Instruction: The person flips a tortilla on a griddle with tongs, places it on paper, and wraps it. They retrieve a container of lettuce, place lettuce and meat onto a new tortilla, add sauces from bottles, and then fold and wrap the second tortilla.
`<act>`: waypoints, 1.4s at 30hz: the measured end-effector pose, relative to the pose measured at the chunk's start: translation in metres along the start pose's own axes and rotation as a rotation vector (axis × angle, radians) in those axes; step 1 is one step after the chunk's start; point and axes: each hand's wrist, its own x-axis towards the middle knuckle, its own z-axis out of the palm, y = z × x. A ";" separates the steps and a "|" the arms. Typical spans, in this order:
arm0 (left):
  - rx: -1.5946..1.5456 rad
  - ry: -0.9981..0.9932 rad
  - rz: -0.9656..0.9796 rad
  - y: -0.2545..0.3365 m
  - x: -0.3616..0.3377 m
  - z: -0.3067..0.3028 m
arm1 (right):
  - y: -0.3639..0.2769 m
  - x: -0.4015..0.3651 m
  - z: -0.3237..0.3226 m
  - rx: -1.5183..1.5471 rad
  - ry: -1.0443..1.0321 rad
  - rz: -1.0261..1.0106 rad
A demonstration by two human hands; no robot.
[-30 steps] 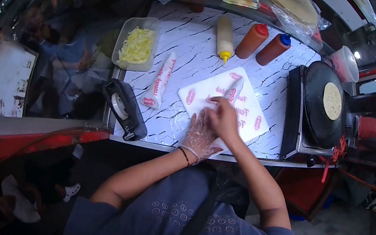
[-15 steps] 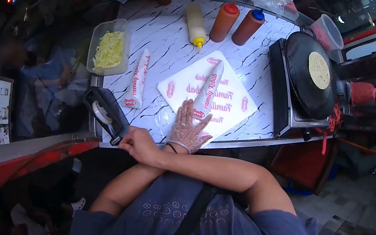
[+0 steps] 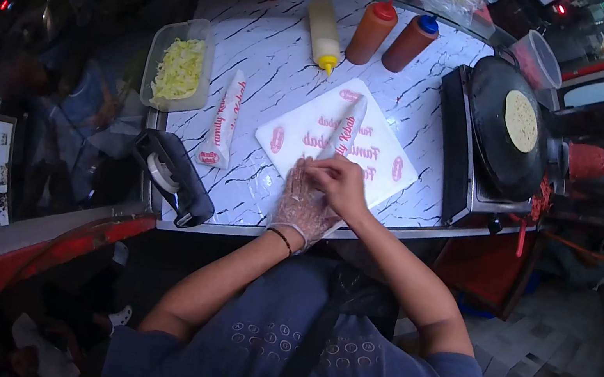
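Note:
A kebab roll wrapped in white paper with red print [image 3: 348, 126] lies on a stack of the same printed sheets [image 3: 389, 163] on the marble-pattern counter [image 3: 276, 50]. My left hand [image 3: 301, 206], in a clear plastic glove, presses flat on the roll's near end. My bare right hand [image 3: 340, 183] lies across the left fingers, pinching the paper at that same end. The hands hide the roll's near tip. A second wrapped roll [image 3: 221, 128] lies to the left, untouched.
A black tape dispenser [image 3: 175, 178] sits at the counter's near left corner, behind it a tub of shredded filling [image 3: 176, 70]. Three sauce bottles [image 3: 370, 30] stand at the back. On the right, a flatbread [image 3: 521, 121] lies on a black griddle [image 3: 486, 150].
My right hand has come back from the tape dispenser at the left to the roll's near end. My left hand has stayed on the roll.

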 end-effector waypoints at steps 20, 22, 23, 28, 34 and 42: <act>-0.002 -0.062 -0.027 0.006 -0.008 -0.019 | 0.042 0.030 -0.009 0.064 0.295 0.281; 0.023 -0.110 -0.035 0.006 -0.007 -0.023 | 0.032 0.020 -0.015 -0.024 0.206 0.194; 0.044 -0.160 -0.045 0.007 -0.006 -0.024 | 0.028 0.014 -0.018 -0.071 0.155 0.165; 0.059 -0.123 -0.041 0.009 -0.006 -0.030 | 0.035 -0.005 -0.030 -0.112 0.091 0.074; -0.441 0.318 -0.171 -0.025 0.024 -0.044 | 0.036 -0.008 -0.047 -0.021 -0.112 0.068; -0.569 0.178 -0.163 -0.044 0.060 -0.029 | 0.048 -0.015 -0.035 -0.402 -0.180 -0.200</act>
